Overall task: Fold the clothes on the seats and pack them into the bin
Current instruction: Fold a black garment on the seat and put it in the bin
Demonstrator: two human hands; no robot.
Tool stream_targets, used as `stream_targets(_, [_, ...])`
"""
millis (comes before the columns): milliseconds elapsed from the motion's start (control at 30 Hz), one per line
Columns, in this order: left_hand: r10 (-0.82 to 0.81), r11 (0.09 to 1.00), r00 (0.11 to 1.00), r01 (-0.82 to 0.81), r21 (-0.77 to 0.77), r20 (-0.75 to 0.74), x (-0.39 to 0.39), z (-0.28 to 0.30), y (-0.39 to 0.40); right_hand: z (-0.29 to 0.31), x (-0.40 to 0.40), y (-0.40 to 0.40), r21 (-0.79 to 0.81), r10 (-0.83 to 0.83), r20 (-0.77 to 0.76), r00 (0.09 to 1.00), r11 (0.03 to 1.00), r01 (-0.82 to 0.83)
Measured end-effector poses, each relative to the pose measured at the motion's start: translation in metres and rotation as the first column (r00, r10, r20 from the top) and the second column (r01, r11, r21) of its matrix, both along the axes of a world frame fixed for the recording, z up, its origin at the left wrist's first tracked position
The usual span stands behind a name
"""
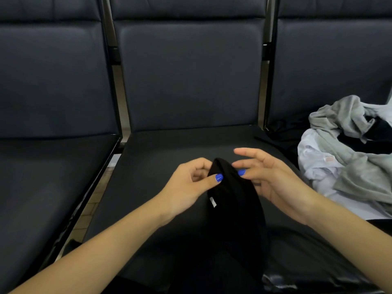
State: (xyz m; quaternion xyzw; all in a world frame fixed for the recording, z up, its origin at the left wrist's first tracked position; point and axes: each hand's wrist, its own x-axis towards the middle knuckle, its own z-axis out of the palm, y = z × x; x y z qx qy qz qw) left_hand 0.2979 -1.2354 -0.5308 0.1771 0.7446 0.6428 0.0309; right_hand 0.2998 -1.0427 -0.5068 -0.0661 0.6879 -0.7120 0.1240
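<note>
Our left hand (191,183) pinches the black garment (233,200), our right hand (269,177) seemingly cradling it with loose fingers, so it could slip and unfold.

A strip of tiled floor (106,172) is being shown through the gap between two seat cushions, left of the left hand and a little below it. Farther from the hands, dark metal frame posts (115,52) are being seen rising between the padded backrests, one up and to the left, another (267,45) up and to the right. A pale band of wall (125,107) is being glimpsed behind the left post.
</note>
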Motion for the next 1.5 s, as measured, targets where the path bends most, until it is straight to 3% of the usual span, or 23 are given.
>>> stream_targets(200, [-0.012, 0.999, 0.998, 0.009, -0.043, -0.064, 0.002, -0.001, 0.001, 0.0, 0.001, -0.004, -0.009, 0.052, 0.008, 0.999, 0.999, -0.052])
stream_targets(400, [-0.027, 0.997, 0.998, 0.023, -0.071, -0.051, 0.005, 0.0, 0.003, -0.001, 0.004, -0.008, 0.134, 0.044, -0.112, 0.993, 0.991, -0.029])
stream_targets(567, [-0.01, 0.991, 1.0, 0.008, -0.131, -0.015, 0.004, 0.0, 0.001, 0.003, 0.002, -0.001, 0.063, 0.022, -0.227, 0.974, 0.998, -0.008])
stream_targets(867, [-0.013, 0.975, 0.998, 0.028, -0.22, 0.069, -0.002, -0.009, -0.011, 0.012, -0.01, 0.029, -0.095, -0.337, -0.348, 0.875, 0.941, 0.325])
stream_targets(1067, [0.004, 0.953, 0.989, 0.041, -0.299, 0.149, -0.005, -0.015, -0.02, 0.008, -0.012, 0.045, 0.092, -0.361, -0.505, 0.784, 0.881, 0.464])
stream_targets(1200, [0.115, 0.915, 0.97, -0.021, -0.402, 0.212, -0.009, -0.018, -0.024, 0.008, -0.012, 0.044, 0.099, -0.378, -0.603, 0.702, 0.838, 0.537])
stream_targets(1367, [0.194, 0.978, 0.855, -0.128, -0.167, 0.481, -0.009, -0.015, -0.023, 0.008, -0.012, 0.043, 0.094, -0.379, -0.605, 0.7, 0.839, 0.536])
stream_targets(1500, [0.168, 0.985, 0.78, -0.153, -0.078, 0.602, -0.008, -0.012, -0.024, 0.008, -0.009, 0.043, 0.088, -0.392, -0.551, 0.737, 0.851, 0.518])
